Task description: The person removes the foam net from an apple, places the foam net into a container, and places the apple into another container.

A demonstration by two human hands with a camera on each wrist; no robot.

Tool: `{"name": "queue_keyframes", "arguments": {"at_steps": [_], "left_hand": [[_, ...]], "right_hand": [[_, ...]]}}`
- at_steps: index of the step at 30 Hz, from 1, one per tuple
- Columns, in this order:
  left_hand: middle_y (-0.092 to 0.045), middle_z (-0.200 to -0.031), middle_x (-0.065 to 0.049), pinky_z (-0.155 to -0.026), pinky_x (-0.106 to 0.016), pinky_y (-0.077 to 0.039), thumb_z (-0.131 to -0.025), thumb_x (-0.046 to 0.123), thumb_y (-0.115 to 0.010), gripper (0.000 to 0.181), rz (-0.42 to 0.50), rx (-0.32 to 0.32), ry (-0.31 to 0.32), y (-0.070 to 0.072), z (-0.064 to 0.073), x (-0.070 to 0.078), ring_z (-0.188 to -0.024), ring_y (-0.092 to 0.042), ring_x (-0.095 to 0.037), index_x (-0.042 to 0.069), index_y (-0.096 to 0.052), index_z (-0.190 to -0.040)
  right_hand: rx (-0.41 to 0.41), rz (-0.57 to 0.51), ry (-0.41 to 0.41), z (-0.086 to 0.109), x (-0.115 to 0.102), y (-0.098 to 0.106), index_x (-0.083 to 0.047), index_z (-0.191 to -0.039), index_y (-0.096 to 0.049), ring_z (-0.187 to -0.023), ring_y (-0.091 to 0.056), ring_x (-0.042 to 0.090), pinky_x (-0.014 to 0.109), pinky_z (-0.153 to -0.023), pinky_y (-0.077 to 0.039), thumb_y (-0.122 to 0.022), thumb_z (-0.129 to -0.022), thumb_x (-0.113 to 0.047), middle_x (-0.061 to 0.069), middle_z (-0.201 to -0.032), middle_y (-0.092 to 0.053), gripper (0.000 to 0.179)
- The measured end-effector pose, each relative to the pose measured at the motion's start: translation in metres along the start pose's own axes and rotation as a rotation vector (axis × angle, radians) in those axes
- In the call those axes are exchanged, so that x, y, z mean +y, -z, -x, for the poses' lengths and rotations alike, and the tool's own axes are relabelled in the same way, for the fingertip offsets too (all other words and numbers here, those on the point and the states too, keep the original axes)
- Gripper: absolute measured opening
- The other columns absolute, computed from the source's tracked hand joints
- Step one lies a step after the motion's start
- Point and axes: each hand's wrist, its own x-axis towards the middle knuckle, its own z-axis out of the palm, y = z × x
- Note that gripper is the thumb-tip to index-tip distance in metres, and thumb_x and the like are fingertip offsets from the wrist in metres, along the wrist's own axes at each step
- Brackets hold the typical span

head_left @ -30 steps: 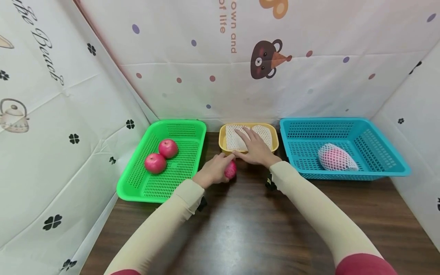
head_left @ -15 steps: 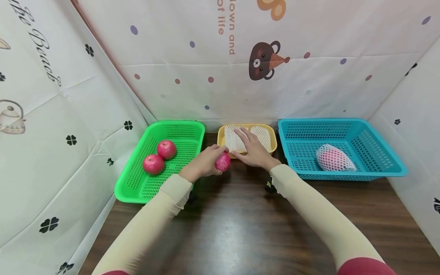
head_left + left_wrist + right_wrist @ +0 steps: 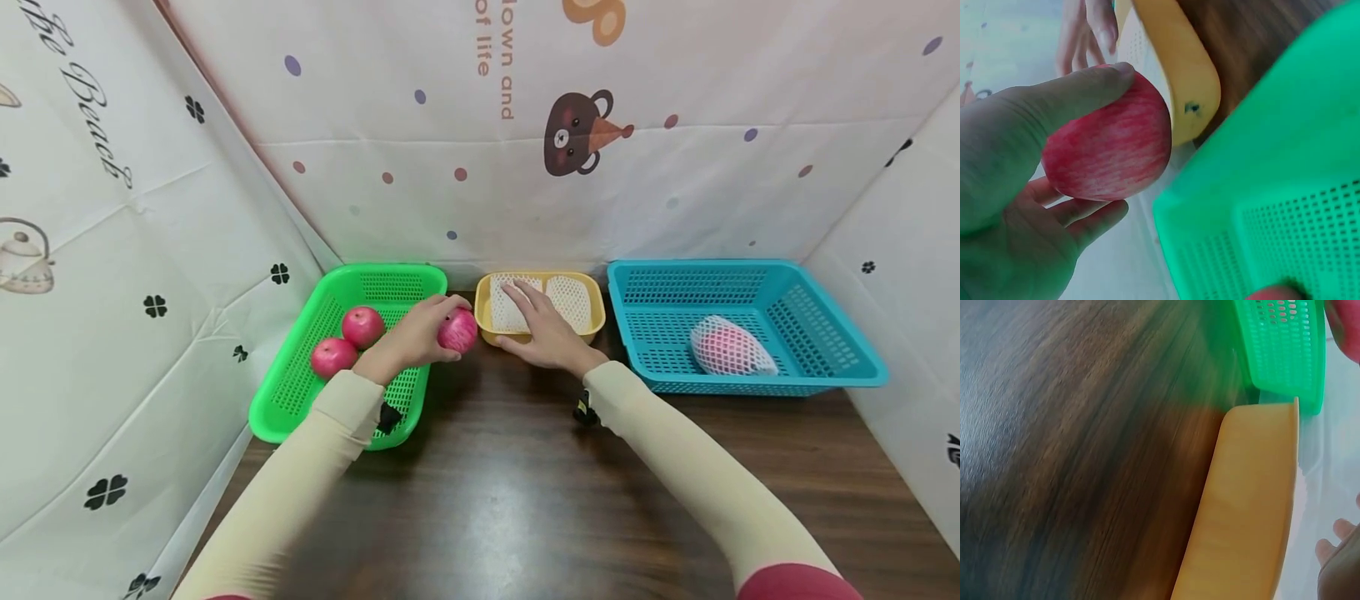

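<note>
My left hand (image 3: 408,342) grips a red apple (image 3: 458,332) between thumb and fingers, raised at the right rim of the green basket (image 3: 405,304). In the left wrist view the thumb lies across the apple's upper side, with fingers below. Two more apples, one farther back (image 3: 363,327) and one nearer (image 3: 333,357), sit in the green basket. Spread over the small yellow bin (image 3: 597,321) is my right hand (image 3: 551,335), fingers extended above white foam nets (image 3: 570,302). Only some of its fingertips (image 3: 1326,551) show at the edge of the right wrist view.
A blue basket (image 3: 817,312) stands at the right, holding a pinkish round fruit in a white foam net (image 3: 727,345). White printed cloth (image 3: 480,200) hangs behind and at both sides of the brown wooden table (image 3: 525,483).
My left hand has carried the apple leftward and up, from in front of the yellow bin to the green basket's right rim. The right hand has stayed almost still over the yellow bin.
</note>
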Motion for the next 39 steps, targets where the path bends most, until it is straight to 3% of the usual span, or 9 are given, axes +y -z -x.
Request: {"name": "queue_keyframes", "arguments": {"at_steps": [7, 14, 18, 24, 33, 39], "left_hand": [[-0.055, -0.137, -0.02, -0.097, -0.053, -0.054, -0.077, 0.023, -0.091, 0.076, -0.024, 0.046, -0.001, 0.012, 0.003, -0.012, -0.126, -0.052, -0.037, 0.012, -0.054, -0.142], [-0.054, -0.138, -0.021, -0.094, -0.056, -0.054, -0.078, 0.024, -0.091, 0.077, -0.024, 0.082, 0.024, 0.022, 0.008, -0.026, -0.125, -0.051, -0.039, 0.011, -0.053, -0.143], [-0.054, -0.139, -0.021, -0.091, -0.056, -0.055, -0.078, 0.024, -0.091, 0.077, -0.02, 0.085, 0.049, 0.026, 0.011, -0.033, -0.124, -0.052, -0.04, 0.011, -0.052, -0.144], [-0.059, -0.13, -0.019, -0.088, -0.052, -0.056, -0.079, 0.024, -0.091, 0.075, -0.015, 0.107, 0.069, 0.032, 0.015, -0.047, -0.116, -0.056, -0.038, 0.011, -0.053, -0.142], [-0.063, -0.126, -0.019, -0.09, -0.055, -0.054, -0.081, 0.029, -0.088, 0.075, -0.046, 0.122, 0.115, 0.037, 0.02, -0.065, -0.116, -0.056, -0.04, 0.009, -0.051, -0.143], [-0.062, -0.125, -0.02, -0.09, -0.054, -0.055, -0.082, 0.03, -0.088, 0.073, -0.056, 0.115, 0.136, 0.036, 0.021, -0.075, -0.113, -0.058, -0.038, 0.009, -0.051, -0.141]], "right_hand": [[-0.004, -0.008, 0.049, -0.004, -0.009, -0.005, -0.028, -0.166, -0.016, -0.155, -0.019, 0.031, 0.058, -0.12, -0.027, -0.066, -0.091, -0.061, 0.009, -0.17, -0.016, 0.096], [-0.023, -0.008, 0.094, -0.008, -0.022, -0.011, -0.035, -0.165, -0.008, -0.156, -0.015, 0.026, 0.053, -0.122, -0.025, -0.066, -0.09, -0.065, 0.0, -0.171, -0.01, 0.1], [-0.03, -0.024, 0.113, -0.008, -0.029, -0.015, -0.032, -0.166, -0.01, -0.156, -0.015, 0.026, 0.052, -0.122, -0.025, -0.068, -0.089, -0.064, 0.001, -0.171, -0.01, 0.101], [-0.043, -0.036, 0.132, -0.01, -0.039, -0.022, -0.025, -0.166, -0.016, -0.156, -0.014, 0.025, 0.051, -0.122, -0.025, -0.067, -0.088, -0.066, 0.001, -0.171, -0.011, 0.102], [-0.058, -0.026, 0.174, -0.018, -0.058, -0.032, -0.028, -0.166, -0.01, -0.156, -0.015, 0.023, 0.051, -0.122, -0.026, -0.063, -0.088, -0.071, 0.006, -0.171, -0.013, 0.104], [-0.081, -0.016, 0.184, -0.023, -0.071, -0.039, -0.028, -0.166, -0.009, -0.157, -0.011, 0.023, 0.052, -0.122, -0.025, -0.062, -0.089, -0.071, 0.002, -0.172, -0.008, 0.104]]}}
